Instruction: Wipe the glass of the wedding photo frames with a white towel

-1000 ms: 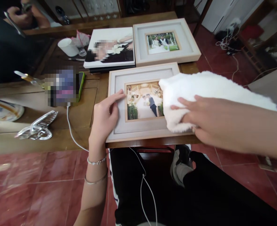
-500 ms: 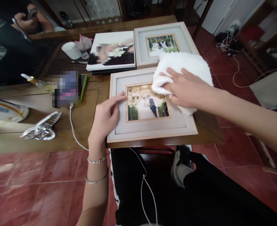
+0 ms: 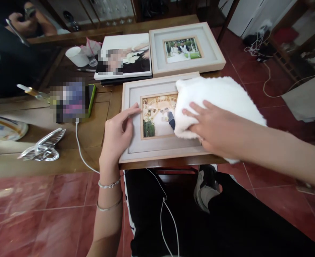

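Observation:
A pale wooden picture frame [image 3: 136,117] with a wedding photo lies flat at the near edge of a brown wooden table [image 3: 98,132]. My left hand [image 3: 118,134] rests on the frame's left side, fingers spread flat, holding nothing. My right hand [image 3: 211,123] presses a fluffy white cloth [image 3: 221,96] onto the right half of the frame, fingers stretched over the cloth. The cloth covers the right part of the photo and the frame's right border.
Behind lie a second pale frame [image 3: 186,48] and a frameless photo canvas [image 3: 123,55]. A phone [image 3: 71,100] on a white cable, a white cup [image 3: 77,56], a plate [image 3: 2,128] and a silver ornament [image 3: 43,146] sit to the left. Red floor tiles lie below.
My right hand has swept the white cloth from the frame's upper right corner down and left over the photo. The left hand has stayed in place.

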`<state>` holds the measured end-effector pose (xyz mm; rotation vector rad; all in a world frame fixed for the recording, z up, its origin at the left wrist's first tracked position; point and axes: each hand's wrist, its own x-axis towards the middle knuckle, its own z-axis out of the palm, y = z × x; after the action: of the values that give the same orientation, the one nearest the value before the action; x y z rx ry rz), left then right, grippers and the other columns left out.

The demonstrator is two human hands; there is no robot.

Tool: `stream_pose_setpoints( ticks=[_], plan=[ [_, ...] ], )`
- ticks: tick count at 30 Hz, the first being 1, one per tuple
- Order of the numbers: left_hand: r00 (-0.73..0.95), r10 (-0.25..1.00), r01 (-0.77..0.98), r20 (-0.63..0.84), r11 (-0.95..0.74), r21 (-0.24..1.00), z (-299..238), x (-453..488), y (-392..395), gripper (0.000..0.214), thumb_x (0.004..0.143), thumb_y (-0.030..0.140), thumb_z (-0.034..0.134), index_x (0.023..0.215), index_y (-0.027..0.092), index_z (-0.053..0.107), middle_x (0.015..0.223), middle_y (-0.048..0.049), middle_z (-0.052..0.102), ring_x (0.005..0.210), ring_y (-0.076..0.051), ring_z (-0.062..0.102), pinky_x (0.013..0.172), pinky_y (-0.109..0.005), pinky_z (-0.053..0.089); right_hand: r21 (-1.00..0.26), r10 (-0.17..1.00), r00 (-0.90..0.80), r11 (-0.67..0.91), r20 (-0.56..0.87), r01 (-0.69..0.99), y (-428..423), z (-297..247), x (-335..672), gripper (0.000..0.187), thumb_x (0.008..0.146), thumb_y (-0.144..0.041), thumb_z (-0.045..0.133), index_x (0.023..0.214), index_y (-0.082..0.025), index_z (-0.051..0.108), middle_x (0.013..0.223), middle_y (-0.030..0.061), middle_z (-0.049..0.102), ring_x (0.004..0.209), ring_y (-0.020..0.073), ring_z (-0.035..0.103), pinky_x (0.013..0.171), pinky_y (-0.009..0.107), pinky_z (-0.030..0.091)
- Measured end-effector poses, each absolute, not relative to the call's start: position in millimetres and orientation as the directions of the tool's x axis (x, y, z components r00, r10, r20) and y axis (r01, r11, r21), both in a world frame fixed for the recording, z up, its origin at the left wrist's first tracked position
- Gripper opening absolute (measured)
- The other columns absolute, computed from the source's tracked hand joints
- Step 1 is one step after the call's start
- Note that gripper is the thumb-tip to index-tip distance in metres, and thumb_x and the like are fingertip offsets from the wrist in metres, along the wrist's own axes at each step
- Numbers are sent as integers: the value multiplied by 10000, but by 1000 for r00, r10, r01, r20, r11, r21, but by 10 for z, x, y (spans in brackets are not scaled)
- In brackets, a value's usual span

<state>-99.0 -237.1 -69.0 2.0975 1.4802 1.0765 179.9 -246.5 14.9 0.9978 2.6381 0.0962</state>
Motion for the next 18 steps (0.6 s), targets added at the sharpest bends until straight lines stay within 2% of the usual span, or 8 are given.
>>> stream_pose_setpoints(
  ticks=[2, 5, 9, 13, 16, 18],
  plan=[
    [161, 912, 651, 376, -385, 654, -685, -985, -2374, 371, 979, 106, 495, 1237, 242, 723, 1396, -23, 701, 1318, -210, 659, 1189, -423, 501, 121, 636, -737, 770, -230, 627, -2731, 146, 1820, 285, 804, -284, 618, 999, -213, 814, 1446, 148, 642, 1318, 382, 561, 1044, 559, 483],
    [167, 909, 654, 381, -391, 648, -681, -985, -2372, 377, 975, 108, 490, 1238, 238, 726, 1399, -33, 698, 1318, -210, 660, 1180, -412, 509, 53, 610, -780, 791, -137, 609, -3052, 130, 1825, 380, 727, -300, 672, 1075, -246, 812, 1451, 148, 642, 1299, 372, 593, 1021, 540, 511],
    [182, 910, 656, 372, -395, 644, -681, -1001, -2363, 385, 976, 121, 486, 1254, 250, 720, 1412, -29, 690, 1322, -215, 657, 1180, -419, 509, 20, 620, -776, 783, -113, 622, -3110, 103, 1756, 375, 815, -283, 612, 1125, -212, 810, 1469, 172, 622, 1350, 387, 579, 1042, 558, 511],
    [208, 904, 651, 373, -413, 637, -678, -1019, -2353, 416, 949, 90, 485, 1259, 242, 718, 1421, -34, 684, 1330, -221, 651, 1179, -425, 505, 40, 663, -724, 742, -189, 669, -2693, 32, 1713, 415, 905, -201, 519, 1234, -125, 760, 1570, 187, 519, 1484, 389, 448, 1140, 573, 454],
    [226, 900, 640, 373, -426, 639, -682, -1029, -2349, 419, 946, 80, 483, 1258, 233, 717, 1425, -44, 682, 1337, -216, 645, 1177, -413, 503, 84, 700, -697, 713, -159, 697, -2251, -34, 1728, 452, 936, -197, 499, 1327, -85, 695, 1641, 192, 420, 1560, 384, 319, 1210, 600, 369],
    [230, 900, 633, 369, -426, 646, -686, -1035, -2346, 413, 953, 89, 484, 1263, 234, 715, 1431, -47, 677, 1338, -216, 644, 1177, -413, 502, 101, 721, -682, 692, -118, 714, -1969, -65, 1734, 490, 953, -207, 488, 1400, -70, 634, 1671, 201, 365, 1575, 384, 281, 1223, 614, 335]
  ],
)
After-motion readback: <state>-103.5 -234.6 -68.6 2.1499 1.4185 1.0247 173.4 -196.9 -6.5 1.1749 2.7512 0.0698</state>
